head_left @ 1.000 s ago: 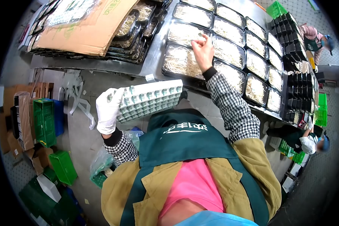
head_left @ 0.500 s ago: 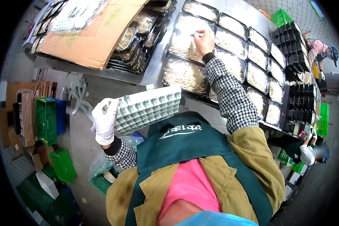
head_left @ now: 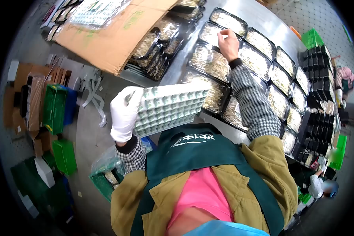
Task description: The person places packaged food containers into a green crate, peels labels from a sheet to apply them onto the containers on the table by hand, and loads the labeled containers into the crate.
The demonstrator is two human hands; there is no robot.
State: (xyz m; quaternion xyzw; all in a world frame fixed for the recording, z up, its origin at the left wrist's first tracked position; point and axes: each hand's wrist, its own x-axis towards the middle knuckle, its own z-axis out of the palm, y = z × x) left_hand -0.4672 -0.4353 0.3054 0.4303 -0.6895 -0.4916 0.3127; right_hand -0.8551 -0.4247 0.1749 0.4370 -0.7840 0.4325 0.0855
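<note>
My left hand (head_left: pixel 125 114), in a white glove, grips the left end of a sheet of labels (head_left: pixel 171 108) printed in rows of small green marks. The sheet hangs in front of my apron, below the table edge. My right hand (head_left: pixel 229 44) is bare, with fingers curled together over a black tray of pale sprouts (head_left: pixel 211 33) in the left column. Whether anything is between its fingertips is too small to tell. Just below it lies another wrapped tray (head_left: pixel 209 61). More such trays stand in rows to the right.
At the left of the metal table (head_left: pixel 181 51), cardboard (head_left: pixel 114 35) lies over stacked trays. Black trays (head_left: pixel 316 94) are stacked at the right, with two people beyond. Green crates (head_left: pixel 54 108) stand on the floor at the left; another (head_left: pixel 103 181) is near my left elbow.
The view has shifted, so the table and trays appear in a different place. My right hand has moved from lower trays to one farther up the left column. My left hand still holds the label sheet.
</note>
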